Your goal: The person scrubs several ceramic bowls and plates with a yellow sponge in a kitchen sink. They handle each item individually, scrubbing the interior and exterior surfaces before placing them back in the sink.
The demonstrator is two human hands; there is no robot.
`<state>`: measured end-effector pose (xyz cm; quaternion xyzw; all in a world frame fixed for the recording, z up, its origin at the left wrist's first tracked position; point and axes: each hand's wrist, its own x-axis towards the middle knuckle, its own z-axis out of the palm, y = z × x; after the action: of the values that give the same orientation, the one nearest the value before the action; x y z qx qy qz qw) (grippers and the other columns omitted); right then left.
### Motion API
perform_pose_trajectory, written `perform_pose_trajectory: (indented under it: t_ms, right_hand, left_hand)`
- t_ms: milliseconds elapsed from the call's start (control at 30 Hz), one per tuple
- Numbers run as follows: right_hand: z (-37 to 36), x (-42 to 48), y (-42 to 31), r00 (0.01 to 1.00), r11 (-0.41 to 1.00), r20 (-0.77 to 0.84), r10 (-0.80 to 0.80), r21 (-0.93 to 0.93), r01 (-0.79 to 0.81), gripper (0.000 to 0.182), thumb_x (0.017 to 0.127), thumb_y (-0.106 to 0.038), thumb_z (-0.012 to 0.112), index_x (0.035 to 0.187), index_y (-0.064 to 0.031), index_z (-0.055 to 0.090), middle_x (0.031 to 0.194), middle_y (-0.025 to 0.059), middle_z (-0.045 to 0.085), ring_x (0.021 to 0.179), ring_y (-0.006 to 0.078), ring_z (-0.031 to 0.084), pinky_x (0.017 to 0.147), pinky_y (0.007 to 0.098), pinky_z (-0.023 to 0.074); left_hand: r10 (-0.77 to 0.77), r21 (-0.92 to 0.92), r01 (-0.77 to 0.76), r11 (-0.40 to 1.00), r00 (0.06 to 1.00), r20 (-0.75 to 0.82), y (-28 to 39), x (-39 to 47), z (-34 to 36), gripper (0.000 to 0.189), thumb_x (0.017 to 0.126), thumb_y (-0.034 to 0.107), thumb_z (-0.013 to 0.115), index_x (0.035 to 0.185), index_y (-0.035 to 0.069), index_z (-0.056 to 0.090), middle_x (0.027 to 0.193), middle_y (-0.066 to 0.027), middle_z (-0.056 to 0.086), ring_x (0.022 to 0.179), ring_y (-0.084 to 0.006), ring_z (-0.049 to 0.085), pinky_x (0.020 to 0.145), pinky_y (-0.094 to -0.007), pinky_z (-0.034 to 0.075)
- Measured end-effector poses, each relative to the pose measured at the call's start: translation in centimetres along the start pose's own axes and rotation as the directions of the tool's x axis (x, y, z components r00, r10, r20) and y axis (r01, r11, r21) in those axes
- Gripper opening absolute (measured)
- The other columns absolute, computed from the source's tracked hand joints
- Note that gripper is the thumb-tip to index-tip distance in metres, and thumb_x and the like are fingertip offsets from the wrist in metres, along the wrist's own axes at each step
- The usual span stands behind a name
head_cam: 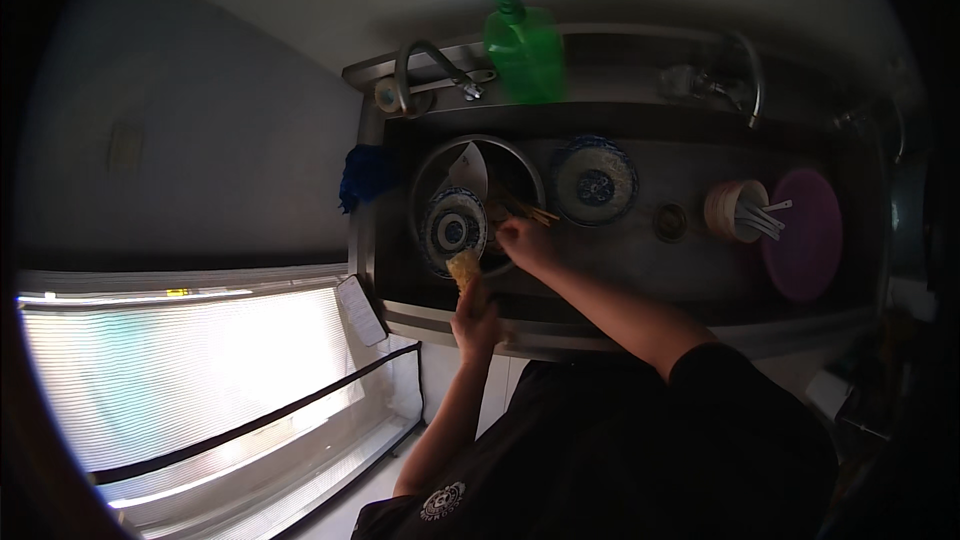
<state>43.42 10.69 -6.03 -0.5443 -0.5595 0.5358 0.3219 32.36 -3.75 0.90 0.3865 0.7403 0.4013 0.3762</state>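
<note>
My left hand (478, 326) grips a yellowish scrubbing pad (463, 267) at the near side of a round metal basin (478, 139). Blue-and-white patterned bowls (452, 231) sit in the basin's left part, just beyond the pad. Behind them a pale, flat, pointed piece (469, 165) leans up; I cannot tell what it is. My right hand (525, 241) reaches into the basin's right side with its fingers curled. Whether something is between those fingers is too dark to see. Several wooden chopsticks (541, 214) stick out over the rim just beyond it.
Right of the basin in the steel sink (645, 262) lie a patterned bowl (596, 181), a drain (670, 222), a cup (736, 210) with white spoons (761, 219) and a purple basin (804, 236). Behind stand a faucet (405, 75) and green pump bottle (525, 56). A blue cloth (367, 176) hangs left.
</note>
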Motion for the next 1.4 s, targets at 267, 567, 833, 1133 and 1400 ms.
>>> perform_pose_trajectory:
  t_ms: [267,567,833,1133,1400]
  right_hand:
    - [8.8,5.0,-5.3,0.939,0.789,0.230,0.256,-0.610,-0.066,0.044,0.079,-0.042,0.062,0.093,-0.0013,0.065,0.094,0.0162,0.066,0.091,0.0321,0.063,0.076,0.0433,0.0492]
    - [16.5,9.9,4.5,0.964,0.682,0.015,0.266,-0.710,-0.177,0.015,0.081,-0.015,0.061,0.090,-0.0055,0.068,0.091,0.0154,0.066,0.086,0.0284,0.065,0.070,0.0394,0.0534]
    - [12.9,9.8,-1.4,0.995,0.868,-0.051,0.088,-0.486,-0.102,0.034,0.075,-0.015,0.060,0.107,-0.0024,0.057,0.107,0.0220,0.059,0.103,0.0382,0.056,0.087,0.0443,0.0453]
    - [5.8,16.4,-3.5,0.956,0.734,-0.291,0.034,-0.642,-0.221,0.030,0.078,-0.020,0.059,0.101,-0.0008,0.062,0.100,0.0235,0.063,0.095,0.0385,0.061,0.083,0.0464,0.0488]
    - [6.0,18.0,0.4,0.935,0.732,-0.197,0.294,-0.583,-0.353,0.030,0.082,-0.025,0.059,0.101,-0.0019,0.065,0.103,0.0224,0.063,0.096,0.0378,0.061,0.079,0.0487,0.0505]
  left_hand:
    - [-0.103,-0.228,0.098,0.969,0.995,-0.008,-2.1,0.4,-4.6,0.058,0.077,-0.002,0.058,0.133,0.004,0.046,0.113,-0.0102,0.062,0.101,-0.0148,0.058,0.089,-0.0272,0.044]
    - [-0.086,-0.242,0.093,0.966,0.995,0.042,-2.6,1.6,-8.2,0.056,0.078,-0.003,0.058,0.132,0.006,0.048,0.117,-0.0090,0.060,0.104,-0.0137,0.059,0.088,-0.0276,0.047]
    - [-0.152,-0.282,0.156,0.947,0.988,0.037,-4.0,2.2,-10.3,0.055,0.076,0.002,0.064,0.130,0.007,0.051,0.106,-0.0067,0.065,0.095,-0.0125,0.060,0.086,-0.0273,0.047]
    - [-0.121,-0.277,0.151,0.949,0.985,0.121,-6.0,2.9,-9.7,0.056,0.077,-0.002,0.061,0.131,0.007,0.049,0.120,-0.0077,0.058,0.109,-0.0132,0.054,0.095,-0.0269,0.040]
    - [-0.215,-0.228,0.243,0.943,0.967,0.139,-3.8,1.8,-9.7,0.055,0.078,0.000,0.063,0.130,0.005,0.049,0.122,-0.0074,0.057,0.114,-0.0133,0.051,0.098,-0.0276,0.038]
